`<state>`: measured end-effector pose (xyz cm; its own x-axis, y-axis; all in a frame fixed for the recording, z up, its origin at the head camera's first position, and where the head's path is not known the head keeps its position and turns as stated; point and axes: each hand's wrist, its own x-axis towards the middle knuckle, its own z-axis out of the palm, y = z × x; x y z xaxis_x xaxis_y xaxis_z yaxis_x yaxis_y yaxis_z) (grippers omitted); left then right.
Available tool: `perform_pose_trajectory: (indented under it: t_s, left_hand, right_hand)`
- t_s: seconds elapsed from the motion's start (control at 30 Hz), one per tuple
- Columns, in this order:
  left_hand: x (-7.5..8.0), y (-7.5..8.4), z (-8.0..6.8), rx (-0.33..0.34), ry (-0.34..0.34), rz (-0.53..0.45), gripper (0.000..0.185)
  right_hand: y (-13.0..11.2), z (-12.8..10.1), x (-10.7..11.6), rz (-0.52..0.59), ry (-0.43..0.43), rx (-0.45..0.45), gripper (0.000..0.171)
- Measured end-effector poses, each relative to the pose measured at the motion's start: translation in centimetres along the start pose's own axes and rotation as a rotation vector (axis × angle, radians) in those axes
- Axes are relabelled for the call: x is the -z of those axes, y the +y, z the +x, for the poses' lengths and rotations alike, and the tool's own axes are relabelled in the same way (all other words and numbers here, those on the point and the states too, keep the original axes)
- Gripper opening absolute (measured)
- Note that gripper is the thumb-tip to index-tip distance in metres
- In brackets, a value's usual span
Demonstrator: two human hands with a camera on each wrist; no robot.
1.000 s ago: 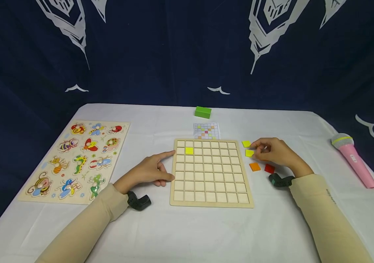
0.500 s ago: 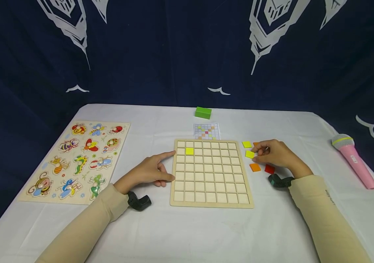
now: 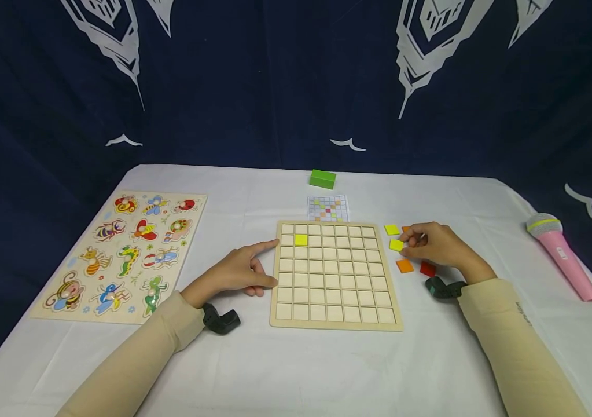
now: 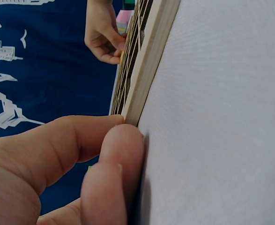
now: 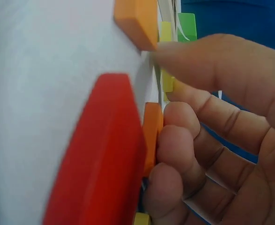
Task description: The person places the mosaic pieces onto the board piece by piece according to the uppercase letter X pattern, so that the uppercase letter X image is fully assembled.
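Note:
A square wooden grid board [image 3: 336, 325] lies mid-table, with one yellow tile [image 3: 301, 240] in an upper-left cell. My left hand [image 3: 238, 269] touches the board's left edge with its extended index finger and thumb, the other fingers bent under. On the board's right, my right hand [image 3: 433, 243] has thumb and index finger around a second yellow tile [image 3: 396, 245], seen edge-on in the right wrist view; it seems pinched. Another yellow tile [image 3: 392, 230] lies just behind it. An orange tile [image 5: 152, 136] is partly hidden by the right hand. Nearer lie an orange tile [image 3: 405, 266] and a red tile [image 3: 428, 268].
A pattern card [image 3: 328, 208] with coloured squares touches the board's back edge. Behind it stands a green block [image 3: 322, 179]. An insect puzzle board [image 3: 118, 255] lies on the left, a pink microphone [image 3: 561, 255] on the right. A dark blue curtain hangs behind the table.
The right hand has drawn slightly toward the body, so part of the orange tile behind it now shows. The left hand keeps its place at the board's edge.

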<state>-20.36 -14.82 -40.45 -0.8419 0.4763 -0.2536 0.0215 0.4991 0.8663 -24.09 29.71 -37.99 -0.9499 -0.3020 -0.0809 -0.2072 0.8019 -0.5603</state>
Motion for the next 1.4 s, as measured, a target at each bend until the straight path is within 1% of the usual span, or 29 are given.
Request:
perform_pose_trajectory:
  t_s: [0.3,0.77,1.17,1.4]
  left_hand:
    - [0.1,-0.1,0.2,-0.007,0.0,0.0,0.094]
    - [0.1,-0.2,0.2,-0.015,0.003,0.007,0.095]
    - [0.1,-0.1,0.2,-0.006,0.0,0.003,0.095]
    - [0.1,-0.2,0.2,-0.001,-0.001,0.001,0.095]
  right_hand:
    - [-0.4,-0.2,0.4,-0.027,0.015,0.005,0.028]
    - [-1.1,-0.3,0.6,0.008,0.04,0.013,0.03]
    - [-1.3,-0.2,0.5,0.052,0.027,0.021,0.029]
    - [-1.3,-0.1,0.4,0.059,0.021,0.025,0.029]
